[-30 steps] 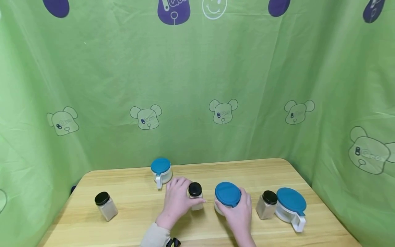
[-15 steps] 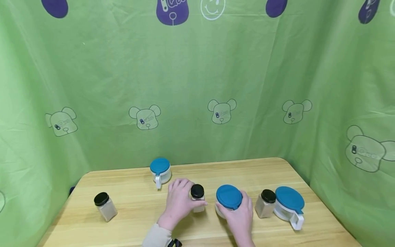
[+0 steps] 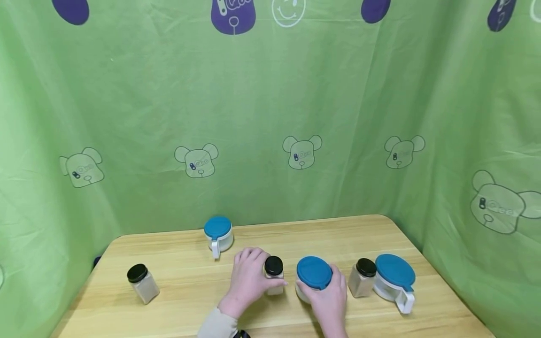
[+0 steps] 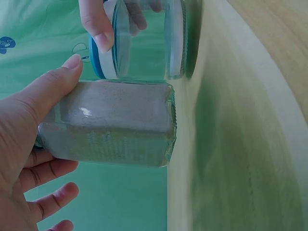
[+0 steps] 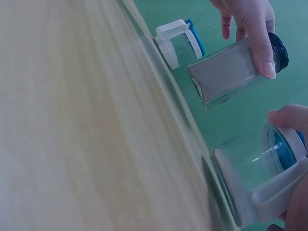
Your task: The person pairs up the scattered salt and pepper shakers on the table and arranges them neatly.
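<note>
My left hand (image 3: 249,278) pinches a square glass jar (image 3: 274,274) with a black lid, thumb in front and fingers behind. Pale powder shows through its glass (image 4: 110,122) in the left wrist view, where the remaining fingers spread loosely. To its right, my right hand (image 3: 331,300) grips a round glass jar (image 3: 313,272) by its blue-lidded top. The right wrist view shows that round jar's white handle (image 5: 279,192) and a layer of white contents low inside. The two held jars are upright, side by side, with a narrow gap between them.
Another black-lidded jar (image 3: 143,283) stands at the left of the wooden table (image 3: 190,310). A smaller blue-lidded jar (image 3: 218,233) is near the back edge. On the right, a black-lidded jar (image 3: 362,278) stands close beside a blue-lidded jar (image 3: 395,281) with a handle. Green curtains (image 3: 253,197) surround the table.
My left hand has shifted slightly right and nearer with the square jar. The round jar in my right hand has come slightly nearer too. The head view has turned a little right.
</note>
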Demonstrator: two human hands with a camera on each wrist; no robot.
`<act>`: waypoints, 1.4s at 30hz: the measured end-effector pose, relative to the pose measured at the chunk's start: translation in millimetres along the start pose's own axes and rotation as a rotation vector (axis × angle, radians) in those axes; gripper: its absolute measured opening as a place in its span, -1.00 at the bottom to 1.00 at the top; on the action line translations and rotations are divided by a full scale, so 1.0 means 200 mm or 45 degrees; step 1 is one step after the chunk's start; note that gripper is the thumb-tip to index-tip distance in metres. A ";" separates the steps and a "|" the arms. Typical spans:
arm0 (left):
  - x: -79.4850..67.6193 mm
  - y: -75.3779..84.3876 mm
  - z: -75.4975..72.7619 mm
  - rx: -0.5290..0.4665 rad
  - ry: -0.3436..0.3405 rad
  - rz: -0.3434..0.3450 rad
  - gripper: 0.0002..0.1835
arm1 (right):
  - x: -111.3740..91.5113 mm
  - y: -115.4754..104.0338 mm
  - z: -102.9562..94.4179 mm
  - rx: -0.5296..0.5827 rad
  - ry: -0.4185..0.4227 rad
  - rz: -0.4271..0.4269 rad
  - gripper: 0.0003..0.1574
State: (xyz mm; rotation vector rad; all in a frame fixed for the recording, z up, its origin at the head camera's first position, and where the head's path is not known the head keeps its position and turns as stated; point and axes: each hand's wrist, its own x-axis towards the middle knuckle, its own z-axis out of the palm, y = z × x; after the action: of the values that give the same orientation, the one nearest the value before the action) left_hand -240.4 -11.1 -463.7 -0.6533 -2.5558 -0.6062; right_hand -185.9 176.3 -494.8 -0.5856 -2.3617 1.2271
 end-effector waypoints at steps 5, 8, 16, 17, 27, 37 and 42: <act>0.00 0.01 0.01 0.002 -0.003 0.008 -0.27 | 0.00 0.00 0.00 -0.004 -0.014 0.017 0.27; 0.00 0.01 0.01 -0.005 -0.015 0.004 -0.28 | 0.01 0.00 0.00 -0.004 -0.009 0.019 0.27; -0.01 0.02 0.02 -0.018 -0.024 0.012 -0.29 | 0.00 0.00 -0.01 -0.018 -0.004 0.031 0.26; -0.01 0.02 0.02 -0.019 -0.024 0.015 -0.29 | 0.00 0.00 -0.01 -0.024 -0.003 0.030 0.25; -0.02 0.03 0.05 -0.017 -0.039 0.014 -0.31 | -0.01 0.00 0.00 -0.080 0.004 0.019 0.27; -0.02 0.05 0.07 0.014 -0.045 0.011 -0.29 | -0.02 -0.02 0.00 -0.134 -0.009 0.025 0.29; -0.03 0.05 0.08 0.043 -0.046 0.016 -0.28 | -0.03 -0.03 0.00 -0.189 -0.012 0.011 0.29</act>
State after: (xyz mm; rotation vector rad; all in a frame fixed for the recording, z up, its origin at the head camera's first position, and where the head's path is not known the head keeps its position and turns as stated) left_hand -234.6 2.6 -476.2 -0.6741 -2.5873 -0.5508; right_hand -181.5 170.2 -491.5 -0.6388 -2.4758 1.0666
